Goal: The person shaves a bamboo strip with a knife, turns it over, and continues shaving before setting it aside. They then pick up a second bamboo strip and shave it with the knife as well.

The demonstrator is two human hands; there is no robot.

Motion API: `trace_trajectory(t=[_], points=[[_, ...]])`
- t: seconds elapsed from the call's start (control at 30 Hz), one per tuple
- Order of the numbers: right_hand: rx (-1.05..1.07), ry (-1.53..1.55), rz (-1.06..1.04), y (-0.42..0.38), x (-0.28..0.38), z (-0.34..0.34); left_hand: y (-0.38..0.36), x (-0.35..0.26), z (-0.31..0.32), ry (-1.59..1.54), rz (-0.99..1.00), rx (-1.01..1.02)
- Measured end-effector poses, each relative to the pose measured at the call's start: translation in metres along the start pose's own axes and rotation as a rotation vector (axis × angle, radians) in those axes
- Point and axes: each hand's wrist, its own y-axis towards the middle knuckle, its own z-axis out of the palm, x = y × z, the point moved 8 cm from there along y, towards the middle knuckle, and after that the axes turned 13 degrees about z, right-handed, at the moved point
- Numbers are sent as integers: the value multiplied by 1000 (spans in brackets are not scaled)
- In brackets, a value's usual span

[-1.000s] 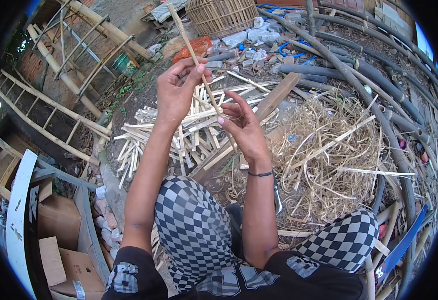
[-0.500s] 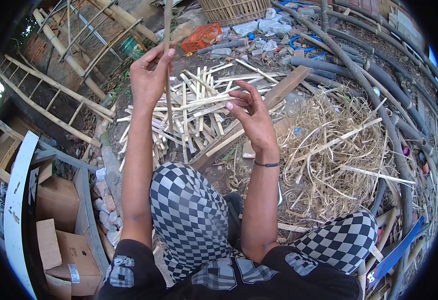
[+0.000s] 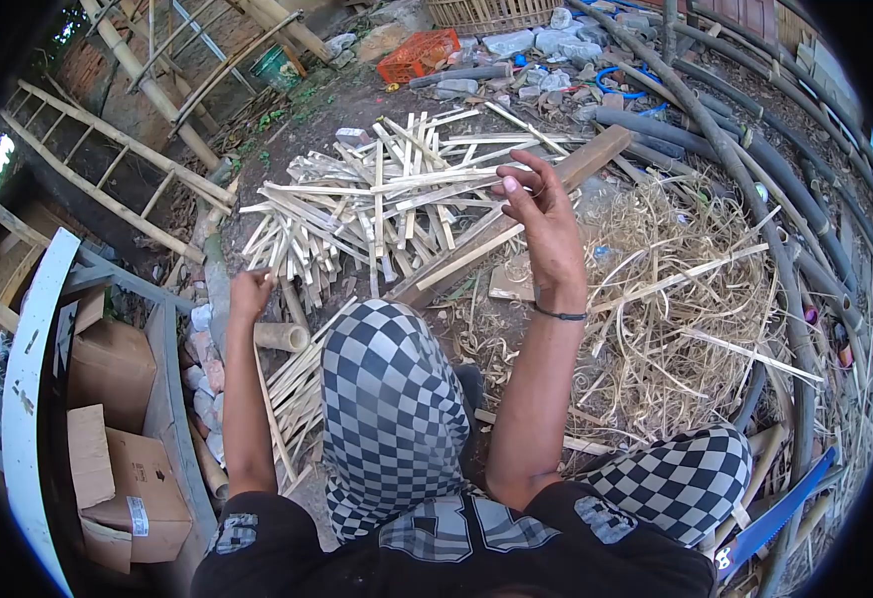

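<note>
My left hand (image 3: 250, 295) is low on the left, fingers closed. A thin bamboo strip (image 3: 273, 409) runs down from it beside my forearm, over a bundle of split strips (image 3: 302, 394) by my knee. Next to that hand lies the cut end of a bamboo tube (image 3: 283, 337). My right hand (image 3: 548, 224) is raised at the right of centre, fingers loosely bent and apart, with nothing visible in them. Behind it is a wooden beam (image 3: 596, 159) lying across the ground. A large heap of pale bamboo sticks (image 3: 397, 189) spreads out ahead of my knees.
Curly shavings (image 3: 686, 289) pile up on the right. A blue-bladed saw (image 3: 780, 513) lies at lower right among bamboo poles (image 3: 805, 189). Cardboard boxes (image 3: 138, 488) stand at lower left, near a bamboo ladder (image 3: 108, 169). An orange crate (image 3: 419, 55) sits at the back.
My left hand has swung down and left from its raised position, bringing the upright strip down to the bundle. My right hand has shifted slightly right, still raised. The view has shifted a little.
</note>
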Motion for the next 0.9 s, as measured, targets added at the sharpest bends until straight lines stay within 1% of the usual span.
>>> trace_trajectory(t=[0.03,0.07,0.1,0.13,0.2,0.23,0.3,0.43,0.5,0.53,0.6,0.63,0.7,0.73,0.77,0.83,0.87,0.9], points=[[3,-3,2,0,-3,4,-8,25,17,-2,-4,1],[4,10,8,-1,-4,6,-17,50,42,152,-75,188],[5,23,12,0,-4,7,-24,59,52,307,-143,374],[7,21,9,1,-7,6,-22,58,58,305,-144,371],[12,-8,5,3,-12,4,-19,48,80,177,-170,449],[16,-12,9,1,-12,4,-13,51,95,173,-176,451],[-8,-14,40,0,-17,1,6,43,134,-54,-105,466],[-15,-6,46,-2,-13,-1,35,-28,166,-432,-210,535],[-21,0,58,-2,-11,-1,44,-42,193,-667,-330,391],[-17,-1,51,-2,-10,0,51,-47,208,-669,-329,383],[-23,6,71,-2,-11,1,59,-54,238,-878,-509,339],[-22,4,63,-1,-11,1,60,-57,243,-881,-594,303],[-23,28,71,2,-12,-1,75,-57,256,-856,-574,189],[-28,18,62,0,-12,0,79,-54,265,-772,-561,202],[-33,14,57,0,-11,-1,83,-52,270,-776,-555,203],[-32,13,70,0,-11,3,94,-50,271,-512,-375,240],[-34,10,74,1,-10,4,99,-48,269,-415,-310,200],[-36,7,72,1,-9,6,104,-40,279,-419,-308,200]])
